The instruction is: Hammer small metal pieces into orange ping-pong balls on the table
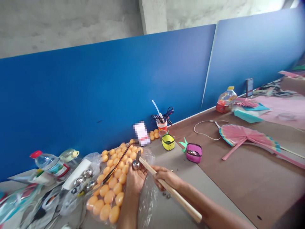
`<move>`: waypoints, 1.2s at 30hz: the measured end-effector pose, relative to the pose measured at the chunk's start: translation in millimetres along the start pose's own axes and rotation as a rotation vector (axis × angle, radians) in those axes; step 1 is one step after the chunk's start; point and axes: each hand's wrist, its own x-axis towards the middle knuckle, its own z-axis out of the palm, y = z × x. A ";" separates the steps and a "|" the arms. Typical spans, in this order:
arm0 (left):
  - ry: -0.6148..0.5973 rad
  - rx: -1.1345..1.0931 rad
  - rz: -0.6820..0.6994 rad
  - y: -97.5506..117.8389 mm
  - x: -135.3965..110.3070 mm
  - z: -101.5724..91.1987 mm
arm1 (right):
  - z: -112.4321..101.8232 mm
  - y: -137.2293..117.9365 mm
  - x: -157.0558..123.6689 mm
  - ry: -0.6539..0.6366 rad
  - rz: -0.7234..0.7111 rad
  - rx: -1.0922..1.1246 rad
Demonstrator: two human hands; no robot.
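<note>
My right hand (166, 178) is closed round the wooden handle of a small hammer (175, 194), gripping it close to the head. The metal hammer head (138, 156) sits just above my left hand (134, 180). That left hand is cupped with its fingers curled round a small shiny metal ball (135, 164). Both hands hover over a clear plastic bag of orange balls (111, 187), several of them spread across the grey table (181, 168).
A water bottle (49, 163), shiny metal pieces (83, 183) and plastic wrappers lie at the left. A yellow box (168, 142), a pink box (194, 152), a cup of pens (162, 122), a pink paper fan (247, 136) and an oil bottle (226, 100) stand further right. A blue partition (107, 92) backs the table.
</note>
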 end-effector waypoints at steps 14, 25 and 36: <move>-0.051 -0.032 0.015 1.3 -4.5 4.5 | 2.0 -1.8 -2.9 -0.042 -0.004 -0.015; -0.105 -0.077 0.073 6.8 0.3 -4.3 | -3.4 -17.1 -11.1 -0.070 -0.262 0.202; -0.044 -0.120 0.082 6.3 3.3 -4.7 | 2.6 -2.6 -4.5 -0.046 0.011 -0.072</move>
